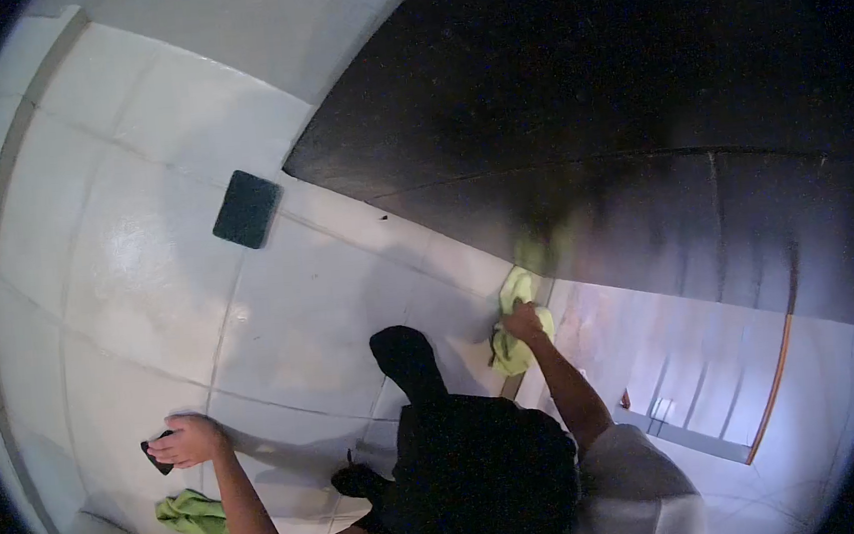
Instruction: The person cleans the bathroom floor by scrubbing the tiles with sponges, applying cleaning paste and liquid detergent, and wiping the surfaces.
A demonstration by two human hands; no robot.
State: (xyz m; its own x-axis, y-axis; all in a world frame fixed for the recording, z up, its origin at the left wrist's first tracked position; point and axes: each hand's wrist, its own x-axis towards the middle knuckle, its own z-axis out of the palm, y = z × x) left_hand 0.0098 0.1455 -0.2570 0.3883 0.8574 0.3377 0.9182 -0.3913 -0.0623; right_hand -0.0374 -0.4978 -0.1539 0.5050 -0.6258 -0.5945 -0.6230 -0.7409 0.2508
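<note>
My right hand (524, 322) is closed on a lime-green cloth (511, 353), low against the edge of a dark glossy panel (575, 105). Out to the left, my left hand (190, 441) has its fingers closed over a small flat black object (159, 455), mostly covered, so its kind does not show. A second green cloth (196, 515) lies crumpled on the floor just below that hand. Farther forward, a dark green square pad (247, 209) rests flat on the pale tiles (147, 274), apart from both hands.
My black-covered foot (406, 357) is planted on the tiles between my hands, with another dark foot (362, 481) behind it. A raised ledge (4, 220) runs along the left. At right stands a slatted piece with an orange-brown edge (775, 385).
</note>
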